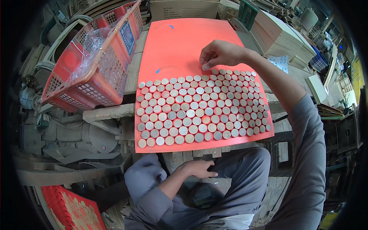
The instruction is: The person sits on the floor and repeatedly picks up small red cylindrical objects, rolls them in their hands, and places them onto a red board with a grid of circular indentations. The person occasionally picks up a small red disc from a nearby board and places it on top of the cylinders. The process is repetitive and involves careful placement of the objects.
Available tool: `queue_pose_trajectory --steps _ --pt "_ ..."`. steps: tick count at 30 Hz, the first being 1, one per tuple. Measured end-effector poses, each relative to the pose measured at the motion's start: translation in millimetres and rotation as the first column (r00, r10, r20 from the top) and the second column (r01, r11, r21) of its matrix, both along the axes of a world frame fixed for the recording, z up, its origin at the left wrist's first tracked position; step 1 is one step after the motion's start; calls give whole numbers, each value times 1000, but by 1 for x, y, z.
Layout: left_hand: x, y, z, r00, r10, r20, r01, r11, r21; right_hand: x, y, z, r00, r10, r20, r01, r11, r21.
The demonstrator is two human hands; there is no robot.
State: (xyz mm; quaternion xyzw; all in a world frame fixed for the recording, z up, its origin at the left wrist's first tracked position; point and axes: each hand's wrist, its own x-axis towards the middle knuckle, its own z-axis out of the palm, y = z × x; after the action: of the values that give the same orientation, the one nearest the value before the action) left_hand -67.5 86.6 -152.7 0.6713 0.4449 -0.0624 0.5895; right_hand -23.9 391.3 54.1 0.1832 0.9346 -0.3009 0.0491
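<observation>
A red-orange board point(180, 46) lies in front of me, its near half covered by rows of small pale round discs point(190, 113). Some discs look wood-toned, others greyish. Over the far edge of the rows, my right hand point(224, 55) is closed in a pinch on one round disc point(206, 67). That disc is just beyond the farthest row, and I cannot tell if it touches the board. My left hand point(200, 168) rests on my lap below the board's near edge, fingers loosely extended and holding nothing.
To the left stands a red plastic crate point(105, 73) with clear plastic wrap inside. A stack of pale boards point(281, 38) sits at the back right, and a cardboard box point(184, 9) beyond the board. Another disc-covered red panel point(74, 209) leans at the lower left.
</observation>
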Motion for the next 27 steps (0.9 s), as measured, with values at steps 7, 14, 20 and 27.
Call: queue_pose_trajectory --steps 7,14,20,27 --pt "0 1 2 1000 -1 -11 1 1000 -18 -4 -3 -4 998 44 55 -49 995 91" --pt "0 0 2 1000 -3 -22 2 1000 -8 -3 -4 -3 993 37 109 -47 994 97" --pt "0 1 2 1000 0 -13 0 1000 -23 -5 -18 7 988 -81 131 82 997 -2" --pt "1 1 7 1000 -8 -15 8 1000 3 15 0 5 979 -191 67 170 955 243"
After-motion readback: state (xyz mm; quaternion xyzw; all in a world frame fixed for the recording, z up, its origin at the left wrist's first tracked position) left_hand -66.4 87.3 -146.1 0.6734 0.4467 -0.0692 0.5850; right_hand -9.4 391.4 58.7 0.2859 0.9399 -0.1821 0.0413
